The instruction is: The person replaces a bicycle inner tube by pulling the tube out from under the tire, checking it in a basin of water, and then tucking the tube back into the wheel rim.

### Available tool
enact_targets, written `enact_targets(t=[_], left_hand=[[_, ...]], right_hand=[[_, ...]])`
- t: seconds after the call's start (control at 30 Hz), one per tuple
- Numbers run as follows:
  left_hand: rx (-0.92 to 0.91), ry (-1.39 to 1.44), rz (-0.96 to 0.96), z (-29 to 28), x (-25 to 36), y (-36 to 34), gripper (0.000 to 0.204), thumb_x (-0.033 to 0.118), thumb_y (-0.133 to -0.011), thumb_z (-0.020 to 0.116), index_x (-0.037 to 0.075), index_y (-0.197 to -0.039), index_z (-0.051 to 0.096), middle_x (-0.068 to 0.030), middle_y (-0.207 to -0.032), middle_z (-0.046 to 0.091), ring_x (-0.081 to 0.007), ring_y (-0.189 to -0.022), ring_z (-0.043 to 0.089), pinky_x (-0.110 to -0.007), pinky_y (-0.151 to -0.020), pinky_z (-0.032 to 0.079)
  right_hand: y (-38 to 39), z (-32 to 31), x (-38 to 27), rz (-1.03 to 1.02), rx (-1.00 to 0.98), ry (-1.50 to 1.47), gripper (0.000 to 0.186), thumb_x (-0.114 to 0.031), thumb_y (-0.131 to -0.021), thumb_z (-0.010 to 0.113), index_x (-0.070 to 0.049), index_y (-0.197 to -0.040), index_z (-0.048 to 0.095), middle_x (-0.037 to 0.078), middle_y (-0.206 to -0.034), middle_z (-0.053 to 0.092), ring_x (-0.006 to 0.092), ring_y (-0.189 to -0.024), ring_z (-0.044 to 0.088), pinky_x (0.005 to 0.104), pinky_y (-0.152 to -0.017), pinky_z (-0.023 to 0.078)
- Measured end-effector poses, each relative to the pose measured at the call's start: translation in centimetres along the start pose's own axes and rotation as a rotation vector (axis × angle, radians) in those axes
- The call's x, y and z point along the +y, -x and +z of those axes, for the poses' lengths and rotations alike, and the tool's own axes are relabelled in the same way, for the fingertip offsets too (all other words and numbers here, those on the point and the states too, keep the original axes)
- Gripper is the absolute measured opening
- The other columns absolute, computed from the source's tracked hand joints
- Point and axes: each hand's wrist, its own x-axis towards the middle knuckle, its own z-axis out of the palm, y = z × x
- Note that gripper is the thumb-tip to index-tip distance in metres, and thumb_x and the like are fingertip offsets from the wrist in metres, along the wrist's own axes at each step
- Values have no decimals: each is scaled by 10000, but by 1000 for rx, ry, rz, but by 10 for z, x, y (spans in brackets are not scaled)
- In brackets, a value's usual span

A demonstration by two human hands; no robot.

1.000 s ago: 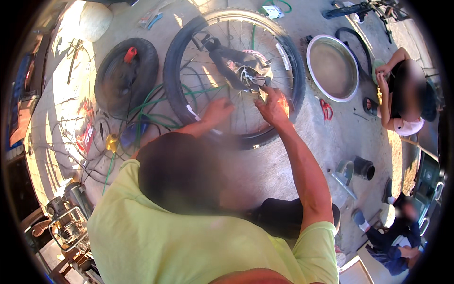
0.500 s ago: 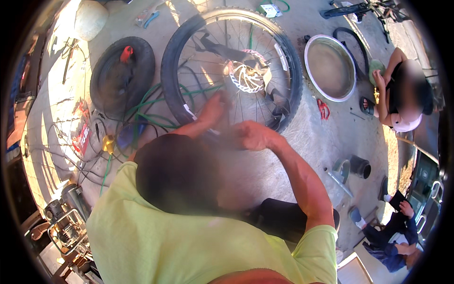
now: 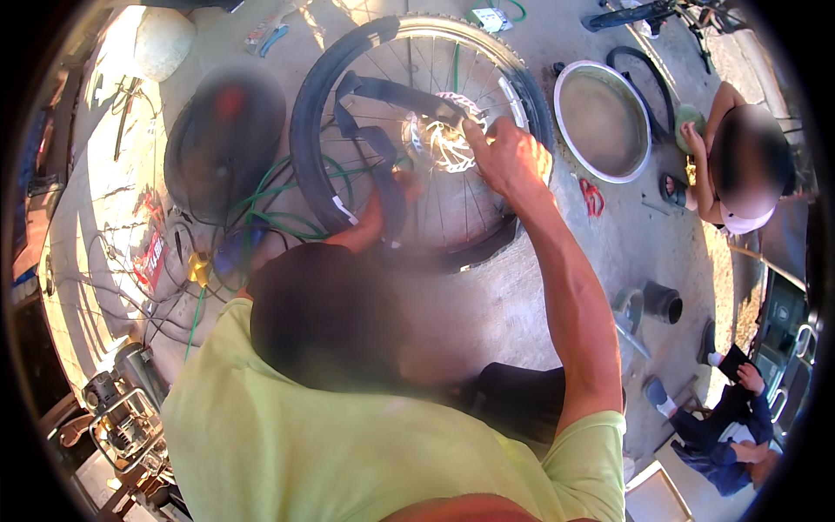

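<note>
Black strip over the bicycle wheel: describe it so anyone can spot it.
Find the large bicycle wheel, top centre. Over it, left of the right hand, is the black strip. Unlike the wheel's rounded tyre, it is flat, loose and sharply folded.

1 left hand (image 3: 407, 183) and 1 right hand (image 3: 513, 158), 2 hands in all. 1 wheel (image 3: 310, 130), 1 brake disc (image 3: 454, 160), 1 black strip (image 3: 394, 204). Tyres: 2, being 1 on the wheel and 1 loose tyre (image 3: 196, 165), which is blurred. 1 basin (image 3: 558, 104). 1 black loop (image 3: 664, 85). 1 black cylinder (image 3: 664, 303). 1 yellow object (image 3: 199, 268) and 1 blue object (image 3: 238, 250). 1 white box (image 3: 492, 19). Green hose (image 3: 278, 221) lies in overlapping lengths, too tangled to count. Other people: 2, namely 1 upper co-worker (image 3: 748, 221) and 1 lower co-worker (image 3: 729, 433).
</note>
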Motion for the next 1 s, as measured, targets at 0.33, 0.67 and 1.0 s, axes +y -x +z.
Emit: enact_targets(t=[0.33,0.67,1.0], left_hand=[[-90,38,-38,2,-14,-3,479,388,-1038,559,-35,-1248,637,-166,-1178,669,-283,-1149,620,-399,-1034,446],[48,243,26,1,-14,-5,384,336,-1060,512,9,-1243,596,-132,-1138,636,-229,-1058,609,-408,-958,470],[-259,418,373,-29,61,20,357,257,-1058,521,15,-1311,595,-104,-1262,614,-216,-1224,579,-386,-1032,469]], right_hand=[[-31,15,26,-19,30,65,511,-492,-1021,460,-40,-1000,699,246,-970,733,455,-932,702,564,-853,514],[26,8,-12,-200,-20,16,358,-352,-1010,551,-43,-886,682,192,-846,714,410,-812,690,510,-741,527],[71,34,27,-68,-356,-510,379,-372,-1011,557,-23,-910,666,224,-863,696,441,-873,672,517,-780,506]])
